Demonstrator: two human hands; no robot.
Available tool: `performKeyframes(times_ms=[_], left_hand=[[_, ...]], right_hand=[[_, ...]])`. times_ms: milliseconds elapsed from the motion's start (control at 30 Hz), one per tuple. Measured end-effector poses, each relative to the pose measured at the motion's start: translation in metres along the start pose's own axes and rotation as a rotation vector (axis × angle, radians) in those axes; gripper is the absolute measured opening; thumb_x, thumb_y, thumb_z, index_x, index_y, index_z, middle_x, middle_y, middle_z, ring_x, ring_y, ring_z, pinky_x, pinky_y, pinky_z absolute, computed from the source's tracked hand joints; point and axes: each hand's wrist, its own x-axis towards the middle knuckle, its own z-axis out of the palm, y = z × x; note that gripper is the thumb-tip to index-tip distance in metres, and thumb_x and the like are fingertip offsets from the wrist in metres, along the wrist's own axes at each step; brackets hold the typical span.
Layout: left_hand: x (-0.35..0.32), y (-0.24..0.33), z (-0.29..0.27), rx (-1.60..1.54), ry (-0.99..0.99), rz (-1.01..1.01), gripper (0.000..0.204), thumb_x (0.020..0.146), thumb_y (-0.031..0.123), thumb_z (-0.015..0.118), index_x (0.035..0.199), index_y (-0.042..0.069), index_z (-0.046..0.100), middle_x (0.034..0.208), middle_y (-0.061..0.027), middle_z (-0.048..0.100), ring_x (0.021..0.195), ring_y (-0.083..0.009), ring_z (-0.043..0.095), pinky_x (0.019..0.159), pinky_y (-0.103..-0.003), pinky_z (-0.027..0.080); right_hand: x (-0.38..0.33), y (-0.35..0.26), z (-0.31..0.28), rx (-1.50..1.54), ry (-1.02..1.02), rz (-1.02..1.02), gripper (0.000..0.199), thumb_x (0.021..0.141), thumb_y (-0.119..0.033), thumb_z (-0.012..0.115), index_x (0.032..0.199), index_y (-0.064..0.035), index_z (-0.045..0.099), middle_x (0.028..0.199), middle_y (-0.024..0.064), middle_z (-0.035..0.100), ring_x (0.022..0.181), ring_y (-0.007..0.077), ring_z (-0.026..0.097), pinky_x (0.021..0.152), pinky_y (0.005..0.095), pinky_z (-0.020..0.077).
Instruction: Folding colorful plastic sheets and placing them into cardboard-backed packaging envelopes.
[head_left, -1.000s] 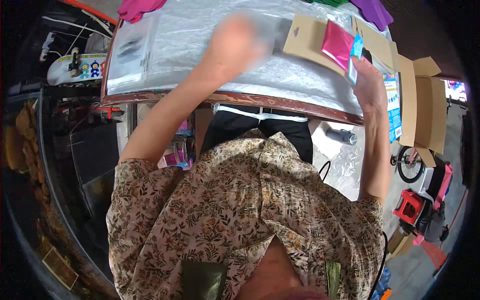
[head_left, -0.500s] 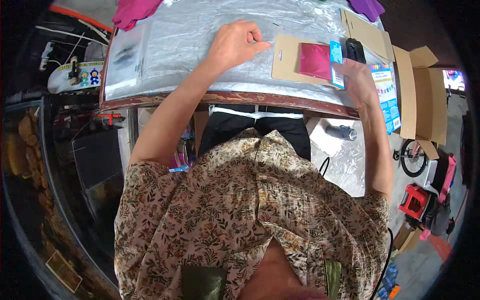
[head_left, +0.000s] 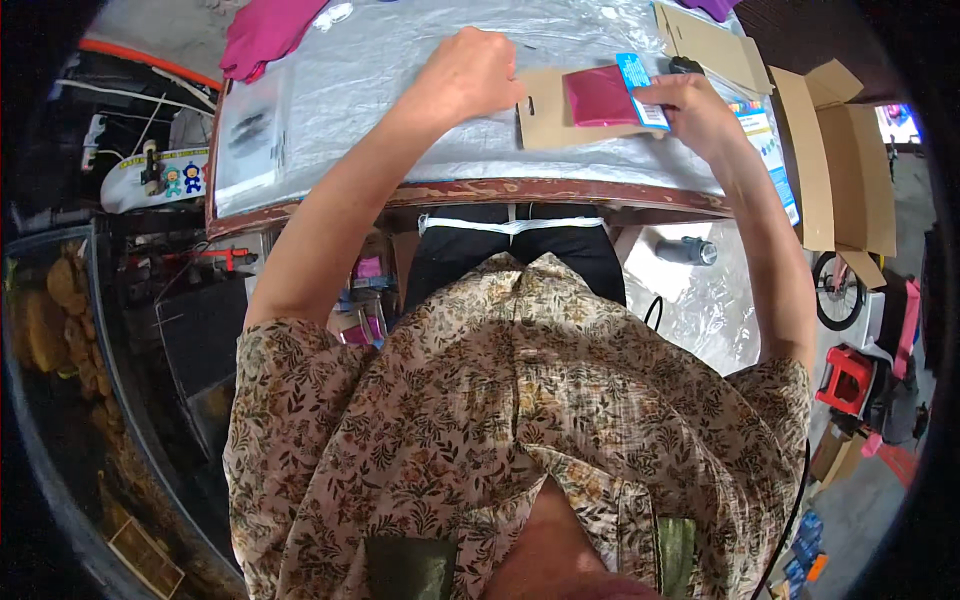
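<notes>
1. Flat on the silver-covered table [head_left: 400, 90]: a brown cardboard backing card [head_left: 545, 120] with a magenta piece [head_left: 598, 96] on top.
2. Left hand [head_left: 470, 72] curled, fingertips pressing the card's left edge.
3. Right hand [head_left: 695, 112] pinching a blue-and-white label [head_left: 640, 88] at the magenta piece's right edge.
4. Just right of the table, an open cardboard box [head_left: 850, 170].

You've got crumpled magenta cloth [head_left: 265, 35] at the far-left corner of the silver foil-covered table [head_left: 400, 90], clear plastic sleeves [head_left: 248, 140] at its left edge, an open brown cardboard box [head_left: 850, 165] right.
</notes>
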Motion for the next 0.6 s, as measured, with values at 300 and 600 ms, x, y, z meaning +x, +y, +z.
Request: performKeyframes(times_ms=[300, 600], left_hand=[[-0.001, 0.0, 0.005, -0.08, 0.001, -0.02, 0.032, 0.08, 0.036, 0.076, 0.072, 0.006, 0.068, 0.068, -0.0099, 0.069, 0.067, -0.0246, 0.067, 0.065, -0.038, 0.053], [0.007, -0.01, 0.015, -0.23, -0.063, -0.23, 0.04, 0.075, 0.046, 0.08, 0.074, 0.007, 0.07, 0.076, -0.0116, 0.072, 0.076, -0.0308, 0.07, 0.074, -0.042, 0.056]], right_hand=[[0.017, 0.011, -0.003, 0.113, 0.049, 0.001, 0.011, 0.082, -0.013, 0.076, 0.08, -0.0035, 0.07, 0.064, 0.0, 0.056, 0.054, 0.0095, 0.048, 0.054, 0.0276, 0.0476], [-0.007, 0.009, 0.027, 0.078, 0.114, -0.053, 0.012, 0.084, -0.009, 0.074, 0.092, -0.0003, 0.074, 0.08, 0.004, 0.071, 0.062, 0.0085, 0.062, 0.057, 0.0232, 0.0474]])
